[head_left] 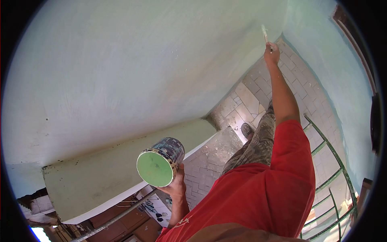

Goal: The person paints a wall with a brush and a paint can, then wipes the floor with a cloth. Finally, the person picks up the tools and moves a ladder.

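- Up against the wall [121, 72], head camera looking steeply down past my red shirt [258, 189] to the brick paving [258, 92] far below.
- My right hand [271, 53] is stretched out at arm's length, fingers closed round the handle of a paintbrush [265, 34]; bristle end sits at or just off the wall, near the corner where it meets the side wall [330, 72]. Can't tell if the bristles are actually touching.
- My left hand [174, 182] is cupped under a paint tin [162, 160], fingers wrapped round its lower side, holding it tilted so the open mouth faces the camera. Tin sits just off the outer edge of the ledge [121, 173], not resting on it.
- Tin holds light green paint, filled close to the rim, so plenty left.
- Progress, judging by colour only: the ledge top looks greener than the pale wall above it, so I'd call the ledge coated. Wall reads as one even pale tone; can't pick out wet from dry, or a clear cut line by the brush.
- I'd guess the far corner strip is what's in hand.
- Green metal railing [334, 169] at my right side, a pipe [117, 218] below the ledge.
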`<action>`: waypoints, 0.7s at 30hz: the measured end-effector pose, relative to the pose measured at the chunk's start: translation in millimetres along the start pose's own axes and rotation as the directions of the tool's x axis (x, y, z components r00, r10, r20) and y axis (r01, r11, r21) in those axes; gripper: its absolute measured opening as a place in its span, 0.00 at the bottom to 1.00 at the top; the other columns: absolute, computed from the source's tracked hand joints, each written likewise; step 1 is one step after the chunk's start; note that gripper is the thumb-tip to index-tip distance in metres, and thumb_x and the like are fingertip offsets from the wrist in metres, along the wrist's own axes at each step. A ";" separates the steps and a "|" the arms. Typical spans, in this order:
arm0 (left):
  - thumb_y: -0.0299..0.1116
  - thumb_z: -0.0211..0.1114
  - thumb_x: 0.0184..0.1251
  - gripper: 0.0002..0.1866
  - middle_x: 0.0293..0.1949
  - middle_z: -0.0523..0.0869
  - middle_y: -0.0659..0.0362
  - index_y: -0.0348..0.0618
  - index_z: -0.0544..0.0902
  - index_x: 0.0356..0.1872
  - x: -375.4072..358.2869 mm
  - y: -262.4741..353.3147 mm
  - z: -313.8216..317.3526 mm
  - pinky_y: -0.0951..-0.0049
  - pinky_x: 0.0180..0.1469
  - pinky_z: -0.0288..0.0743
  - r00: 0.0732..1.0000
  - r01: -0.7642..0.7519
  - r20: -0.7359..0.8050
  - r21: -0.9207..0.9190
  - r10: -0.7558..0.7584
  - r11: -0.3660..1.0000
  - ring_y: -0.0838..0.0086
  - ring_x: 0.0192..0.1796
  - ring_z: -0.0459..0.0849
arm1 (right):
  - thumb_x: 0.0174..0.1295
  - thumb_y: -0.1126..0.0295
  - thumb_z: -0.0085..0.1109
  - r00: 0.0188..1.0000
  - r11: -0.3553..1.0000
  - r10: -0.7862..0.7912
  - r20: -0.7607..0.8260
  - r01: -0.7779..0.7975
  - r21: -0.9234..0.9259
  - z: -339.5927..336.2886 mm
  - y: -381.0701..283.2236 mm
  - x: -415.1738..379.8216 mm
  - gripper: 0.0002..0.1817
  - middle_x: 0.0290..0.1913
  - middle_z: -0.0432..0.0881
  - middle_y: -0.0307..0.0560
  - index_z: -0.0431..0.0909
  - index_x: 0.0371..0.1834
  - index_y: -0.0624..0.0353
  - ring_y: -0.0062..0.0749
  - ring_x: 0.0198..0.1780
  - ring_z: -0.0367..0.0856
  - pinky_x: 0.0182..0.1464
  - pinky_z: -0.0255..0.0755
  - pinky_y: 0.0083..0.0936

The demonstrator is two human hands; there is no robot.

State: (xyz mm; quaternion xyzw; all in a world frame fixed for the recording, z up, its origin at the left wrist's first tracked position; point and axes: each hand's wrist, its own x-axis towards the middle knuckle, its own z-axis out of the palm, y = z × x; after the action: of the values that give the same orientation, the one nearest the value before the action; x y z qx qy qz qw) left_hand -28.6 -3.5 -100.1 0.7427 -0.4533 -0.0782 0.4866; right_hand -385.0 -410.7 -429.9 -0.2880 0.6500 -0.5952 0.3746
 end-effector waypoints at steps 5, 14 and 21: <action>0.25 0.85 0.48 0.46 0.63 0.79 0.46 0.30 0.69 0.70 5.7 -7.7 -2.8 0.60 0.65 0.79 0.993 -0.104 0.073 0.103 0.096 0.989 0.58 0.58 0.83 | 0.77 0.62 0.60 0.986 0.986 -0.163 -0.044 0.161 -0.041 91.5 20.0 -126.7 0.12 0.24 0.76 0.44 0.78 0.51 0.59 0.32 0.26 0.74 0.32 0.68 0.36; 0.26 0.86 0.47 0.46 0.62 0.81 0.45 0.29 0.70 0.69 5.4 9.1 5.9 0.60 0.65 0.81 0.997 -0.028 0.069 0.027 0.026 0.999 0.58 0.57 0.85 | 0.75 0.63 0.61 0.600 1.000 -0.008 0.800 -0.013 0.020 122.6 19.6 -435.6 0.12 0.31 0.84 0.49 0.81 0.52 0.59 0.33 0.32 0.81 0.38 0.75 0.33; 0.29 0.88 0.48 0.51 0.64 0.77 0.46 0.31 0.65 0.72 0.4 -12.2 -1.6 0.59 0.66 0.79 0.998 -0.067 0.017 0.093 0.065 0.993 0.58 0.61 0.82 | 0.73 0.59 0.64 0.924 0.972 -0.050 0.378 0.131 -0.192 14.7 23.6 -138.7 0.15 0.25 0.81 0.44 0.85 0.49 0.61 0.26 0.27 0.75 0.32 0.70 0.30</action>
State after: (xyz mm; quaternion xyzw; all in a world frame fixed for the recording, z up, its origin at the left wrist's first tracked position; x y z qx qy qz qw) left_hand -20.3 -1.4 -108.9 0.7488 -0.4841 -0.0460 0.4503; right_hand -294.4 -302.2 -433.5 -0.4638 0.6136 -0.4734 0.4292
